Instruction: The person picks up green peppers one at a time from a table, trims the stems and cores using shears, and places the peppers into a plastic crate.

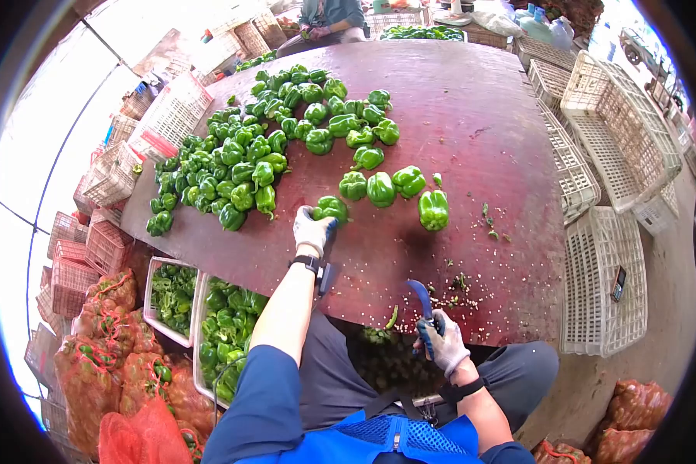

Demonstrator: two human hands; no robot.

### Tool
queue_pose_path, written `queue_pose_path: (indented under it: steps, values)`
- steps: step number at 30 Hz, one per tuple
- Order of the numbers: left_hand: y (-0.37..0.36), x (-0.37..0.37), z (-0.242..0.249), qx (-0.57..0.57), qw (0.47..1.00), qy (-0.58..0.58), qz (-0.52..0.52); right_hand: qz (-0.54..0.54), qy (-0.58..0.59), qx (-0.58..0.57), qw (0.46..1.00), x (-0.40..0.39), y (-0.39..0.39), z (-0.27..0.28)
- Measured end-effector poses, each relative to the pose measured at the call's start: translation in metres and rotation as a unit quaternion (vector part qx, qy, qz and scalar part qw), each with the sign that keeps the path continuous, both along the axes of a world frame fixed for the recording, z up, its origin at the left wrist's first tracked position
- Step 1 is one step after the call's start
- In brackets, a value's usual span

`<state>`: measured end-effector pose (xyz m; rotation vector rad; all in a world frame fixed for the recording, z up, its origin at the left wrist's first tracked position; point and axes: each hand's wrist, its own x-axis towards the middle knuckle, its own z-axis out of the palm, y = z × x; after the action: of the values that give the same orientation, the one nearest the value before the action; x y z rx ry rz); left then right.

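Note:
My left hand (314,230), in a white glove with dark fingertips, is closed round the side of a green bell pepper (331,208) on the table. My right hand (441,341), gloved too, grips a curved knife (421,298) with a bluish blade pointing up and away over the near table edge. Right of the left hand stand a few loose peppers, among them a bell pepper (433,210) set apart. A large heap of green bell peppers (232,155) spreads across the table's left and far side.
Seeds and green scraps (462,284) litter the reddish table (487,162) near the knife. Crates of peppers (199,340) stand at my left, beside net sacks (124,363). White plastic crates (603,278) line the right side; one carries a phone (619,284). Another person (329,19) sits across the table.

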<state>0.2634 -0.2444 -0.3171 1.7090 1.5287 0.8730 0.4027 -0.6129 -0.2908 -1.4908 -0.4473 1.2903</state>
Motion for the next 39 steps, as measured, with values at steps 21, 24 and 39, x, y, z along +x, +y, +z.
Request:
queue_pose_path:
  steps: [21, 24, 39]
  values:
    - [-0.227, 0.008, -0.01, -0.104, 0.958, -0.027, -0.267, 0.105, -0.388, -0.103, 0.91, -0.008, -0.01, -0.027]
    - [-0.225, 0.011, -0.02, -0.113, 0.965, -0.071, -0.227, 0.136, -0.376, -0.116, 0.909, -0.003, -0.019, -0.029]
    - [-0.262, 0.007, 0.053, -0.309, 0.852, -0.252, -0.34, -0.049, 0.027, 0.144, 0.988, 0.015, -0.031, -0.003]
